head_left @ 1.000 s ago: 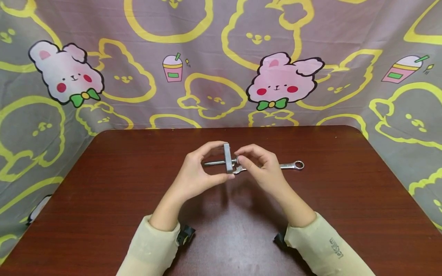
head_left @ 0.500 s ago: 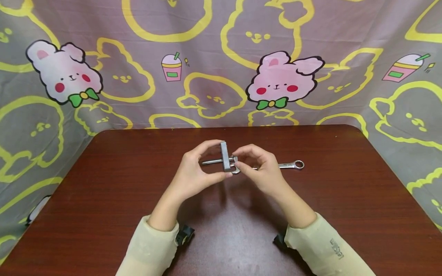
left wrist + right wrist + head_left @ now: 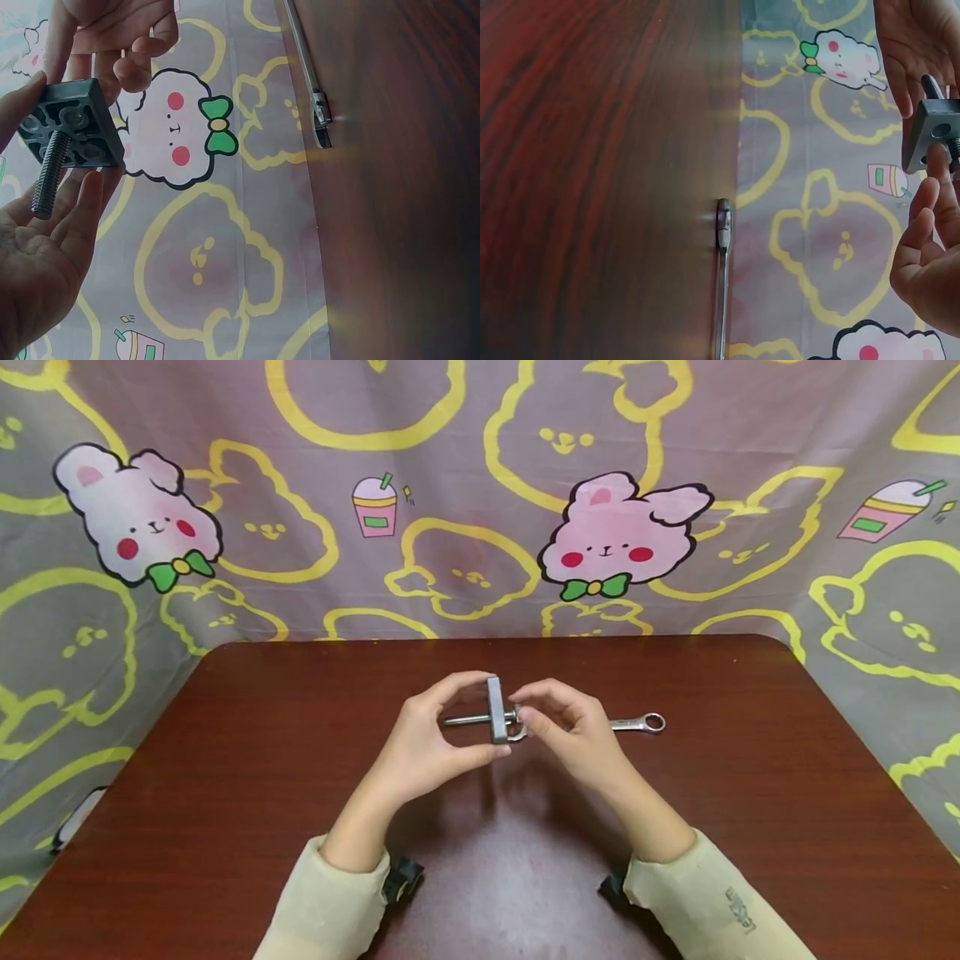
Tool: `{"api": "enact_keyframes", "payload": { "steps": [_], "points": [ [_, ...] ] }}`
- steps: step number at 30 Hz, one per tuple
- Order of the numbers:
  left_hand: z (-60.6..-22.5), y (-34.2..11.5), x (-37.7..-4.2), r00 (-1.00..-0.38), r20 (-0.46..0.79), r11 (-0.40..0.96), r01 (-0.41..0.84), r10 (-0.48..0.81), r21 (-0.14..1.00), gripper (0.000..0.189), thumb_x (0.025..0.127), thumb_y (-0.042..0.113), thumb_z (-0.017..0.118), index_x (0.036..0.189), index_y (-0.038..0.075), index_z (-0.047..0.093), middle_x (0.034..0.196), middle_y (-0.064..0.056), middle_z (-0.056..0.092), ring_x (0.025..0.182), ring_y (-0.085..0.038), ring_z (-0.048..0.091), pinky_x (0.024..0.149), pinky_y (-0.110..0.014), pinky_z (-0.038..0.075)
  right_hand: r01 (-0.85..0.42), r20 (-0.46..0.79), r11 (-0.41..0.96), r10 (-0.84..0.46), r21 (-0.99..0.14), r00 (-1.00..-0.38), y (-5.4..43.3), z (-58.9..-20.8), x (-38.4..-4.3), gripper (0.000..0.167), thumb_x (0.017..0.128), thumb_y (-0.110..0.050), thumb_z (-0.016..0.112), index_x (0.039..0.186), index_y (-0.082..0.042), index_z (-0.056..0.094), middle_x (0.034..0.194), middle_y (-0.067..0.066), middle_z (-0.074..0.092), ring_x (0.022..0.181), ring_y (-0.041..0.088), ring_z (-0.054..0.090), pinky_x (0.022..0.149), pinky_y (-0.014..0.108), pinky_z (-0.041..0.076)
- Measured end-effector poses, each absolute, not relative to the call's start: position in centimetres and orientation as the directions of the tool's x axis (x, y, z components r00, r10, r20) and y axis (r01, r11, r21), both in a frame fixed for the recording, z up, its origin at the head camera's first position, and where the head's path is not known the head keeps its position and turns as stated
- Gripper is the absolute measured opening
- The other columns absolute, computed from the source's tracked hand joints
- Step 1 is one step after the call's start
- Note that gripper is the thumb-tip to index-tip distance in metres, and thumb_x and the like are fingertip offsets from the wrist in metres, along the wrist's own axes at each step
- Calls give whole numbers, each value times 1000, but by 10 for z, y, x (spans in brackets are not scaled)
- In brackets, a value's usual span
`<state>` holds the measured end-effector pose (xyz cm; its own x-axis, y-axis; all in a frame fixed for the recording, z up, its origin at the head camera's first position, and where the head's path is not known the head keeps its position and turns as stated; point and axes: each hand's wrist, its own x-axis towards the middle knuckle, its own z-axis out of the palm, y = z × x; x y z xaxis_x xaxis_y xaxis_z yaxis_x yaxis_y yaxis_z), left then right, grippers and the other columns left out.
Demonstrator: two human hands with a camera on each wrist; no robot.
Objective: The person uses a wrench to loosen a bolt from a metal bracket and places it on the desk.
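Note:
In the head view a grey square block (image 3: 497, 710) stands on edge above the table, held at its top and bottom edges between the thumb and fingers of my left hand (image 3: 423, 739). A threaded bolt (image 3: 51, 176) passes through the block, its shank sticking out toward my left palm. On the other side, my right hand (image 3: 577, 727) pinches the bolt's head end with thumb and fingertips, which partly hide it. The right wrist view shows the block's flat face (image 3: 934, 131) with round holes. Behind the right hand lies a combination wrench (image 3: 636, 724), its middle hidden.
The dark red-brown wooden table (image 3: 247, 777) reaches back to a patterned curtain (image 3: 465, 485) that also closes off both sides. The wrench's open end (image 3: 517, 735) shows just behind the block.
Both hands and the block drifted slightly left and up, then came back. My right thumb and fingertips shift at the bolt's head, showing more of it half a second ago. The wrench stays put.

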<state>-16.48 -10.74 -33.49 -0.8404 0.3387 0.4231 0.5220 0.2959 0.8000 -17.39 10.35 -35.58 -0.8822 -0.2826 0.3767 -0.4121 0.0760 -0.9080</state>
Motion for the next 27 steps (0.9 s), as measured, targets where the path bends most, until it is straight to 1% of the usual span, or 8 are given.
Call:
{"api": "enact_keyframes", "payload": {
  "steps": [3,7,11,15,18,23,24,27],
  "points": [
    [-332,-106,-165,-837,427,317,530,341,786,69,68,12,92,130,15,60,119,2,69,107,-11,67,93,-39,58,-403,371,89,-255,-911,-893,104,-354,-174,16,96,-4,61,110,2,67,88,-14,65,69,12,60,64,22,55],
    [-330,-106,-164,-836,432,342,537,339,771,69,68,15,92,129,17,61,120,3,69,110,-10,65,95,-38,56,-402,373,93,-229,-911,-899,102,-352,-174,14,97,-5,61,106,2,68,81,-11,64,67,12,58,59,21,52],
    [-332,-106,-164,-833,441,340,543,335,768,69,67,14,92,129,15,61,120,1,69,111,-12,65,96,-38,56,-405,379,71,-233,-912,-895,101,-353,-173,13,93,1,65,105,4,67,87,-14,68,73,8,62,65,20,54],
    [-334,-107,-166,-833,442,318,540,332,779,69,67,10,92,129,12,60,120,-3,69,111,-14,66,95,-37,57,-469,438,54,-280,-881,-854,100,-356,-174,22,86,9,67,107,4,66,99,-17,67,84,6,64,69,21,55],
    [-336,-108,-168,-835,435,308,534,336,787,70,67,9,92,130,12,60,120,-4,70,109,-15,67,95,-34,57,-501,463,67,-295,-863,-836,101,-357,-175,25,85,10,67,109,3,66,103,-8,67,85,6,64,67,22,55],
    [-339,-109,-171,-844,413,306,516,342,800,70,68,7,91,130,12,60,121,-5,69,107,-17,69,93,-32,58,-441,394,109,-297,-891,-870,102,-358,-177,24,89,1,69,113,2,66,106,14,68,91,7,64,69,20,55],
    [-340,-109,-171,-846,408,309,512,343,801,70,68,6,91,130,12,60,121,-5,69,108,-17,69,93,-32,58,-420,370,121,-301,-899,-879,103,-359,-178,23,91,-1,67,113,3,66,107,15,68,93,7,64,72,20,55],
    [-342,-109,-172,-849,397,333,508,348,794,70,68,6,90,131,12,60,122,-5,69,111,-17,67,96,-34,56,-356,294,164,-313,-920,-903,104,-363,-181,19,97,-8,62,112,1,68,99,11,68,85,12,64,71,21,55]
  ]
}}
